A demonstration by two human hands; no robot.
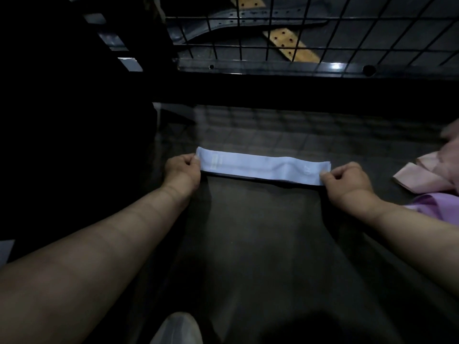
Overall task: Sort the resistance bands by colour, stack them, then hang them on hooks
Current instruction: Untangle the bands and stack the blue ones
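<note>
A light blue resistance band lies flat and stretched out on the dark floor in the middle of the view. My left hand pinches its left end with curled fingers. My right hand pinches its right end the same way. A pale pink band lies loosely at the right edge, and a purple band shows just below it, partly behind my right forearm.
A black wire grid panel stands at the back on a dark metal rail, with perforated metal and wooden strips behind it. A dark mass fills the left side. A white shoe shows at the bottom edge.
</note>
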